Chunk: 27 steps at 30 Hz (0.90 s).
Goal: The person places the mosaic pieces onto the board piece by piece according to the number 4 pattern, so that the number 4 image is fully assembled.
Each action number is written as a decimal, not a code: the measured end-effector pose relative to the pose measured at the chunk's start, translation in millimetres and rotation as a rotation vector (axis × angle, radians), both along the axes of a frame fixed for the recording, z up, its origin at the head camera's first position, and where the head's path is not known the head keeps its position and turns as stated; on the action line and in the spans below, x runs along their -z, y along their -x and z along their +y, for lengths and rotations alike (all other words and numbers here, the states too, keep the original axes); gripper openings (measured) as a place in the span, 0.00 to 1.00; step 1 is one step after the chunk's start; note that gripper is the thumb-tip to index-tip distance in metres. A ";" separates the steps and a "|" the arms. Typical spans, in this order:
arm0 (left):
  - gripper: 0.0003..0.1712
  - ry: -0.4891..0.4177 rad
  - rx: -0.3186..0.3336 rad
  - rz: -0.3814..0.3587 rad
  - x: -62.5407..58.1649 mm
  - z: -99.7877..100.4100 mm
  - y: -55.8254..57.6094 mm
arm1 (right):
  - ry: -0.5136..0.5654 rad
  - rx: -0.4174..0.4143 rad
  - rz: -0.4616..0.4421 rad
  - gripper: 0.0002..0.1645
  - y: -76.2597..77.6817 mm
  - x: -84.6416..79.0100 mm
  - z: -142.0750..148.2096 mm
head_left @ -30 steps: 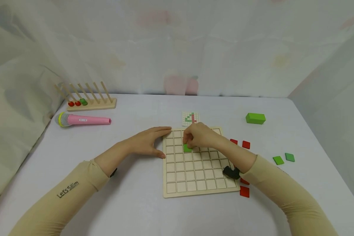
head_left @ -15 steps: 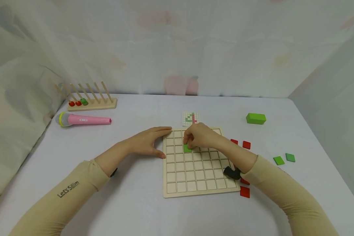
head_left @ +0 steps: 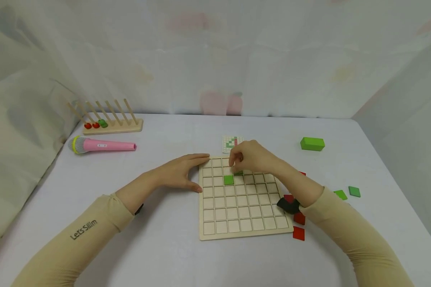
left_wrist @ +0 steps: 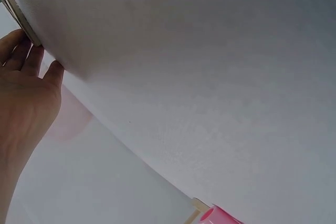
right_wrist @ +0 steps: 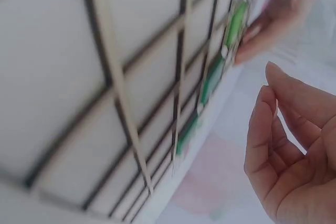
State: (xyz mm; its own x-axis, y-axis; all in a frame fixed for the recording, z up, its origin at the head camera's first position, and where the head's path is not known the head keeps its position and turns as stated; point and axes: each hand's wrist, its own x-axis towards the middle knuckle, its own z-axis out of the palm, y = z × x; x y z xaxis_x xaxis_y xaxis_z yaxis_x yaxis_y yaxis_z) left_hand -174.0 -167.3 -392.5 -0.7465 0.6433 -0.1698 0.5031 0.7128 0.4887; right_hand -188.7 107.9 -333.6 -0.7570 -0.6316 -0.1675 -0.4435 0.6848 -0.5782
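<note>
Green tile (head_left: 228,180) lying on board (head_left: 246,236) at eleven o'clock; likely light, stiff, wanting edge pinch. Right hand (head_left: 253,157) hovering at twelve, curled, empty; left hand (head_left: 179,173), straight-fingered, touching edge.

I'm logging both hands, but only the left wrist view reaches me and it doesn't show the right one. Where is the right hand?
Observer: In the head view, the right hand is over the far part of the gridded board.
Operator: Is it holding anything?
Observer: Nothing shows in its pinch in the right wrist view.
Operator: What lies on the board?
Observer: The right wrist view shows three green tiles.
</note>
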 end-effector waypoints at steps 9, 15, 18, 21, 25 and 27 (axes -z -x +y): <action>0.60 0.012 0.005 0.005 -0.5 2.2 0.0 | 0.052 -0.011 0.023 0.04 4.7 -6.8 49.1; 0.60 0.021 0.001 0.001 -1.0 2.1 0.2 | 0.021 0.057 0.045 0.04 -6.1 -9.2 97.4; 0.60 0.025 -0.001 -0.002 -2.3 1.9 -0.2 | -0.002 0.113 0.039 0.05 -14.3 -8.3 123.7; 0.61 0.025 -0.004 -0.001 -3.4 1.6 -0.7 | -0.022 0.170 0.043 0.06 -22.2 -6.1 149.8; 0.61 0.024 -0.004 -0.002 -3.7 1.3 -0.8 | -0.043 0.244 0.037 0.08 -31.1 -3.0 182.3; 0.61 0.022 -0.003 -0.004 -3.7 1.5 -0.7 | -0.049 0.266 0.031 0.09 -33.8 -1.0 196.3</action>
State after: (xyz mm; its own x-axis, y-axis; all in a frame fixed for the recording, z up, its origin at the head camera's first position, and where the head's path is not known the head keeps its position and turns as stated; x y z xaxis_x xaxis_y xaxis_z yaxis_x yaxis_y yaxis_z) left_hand -173.3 -165.9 -388.8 -0.7479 0.6369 -0.1870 0.4986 0.7251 0.4750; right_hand -154.9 304.2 -332.6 -0.9005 -0.4017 -0.1665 -0.2616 0.8063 -0.5306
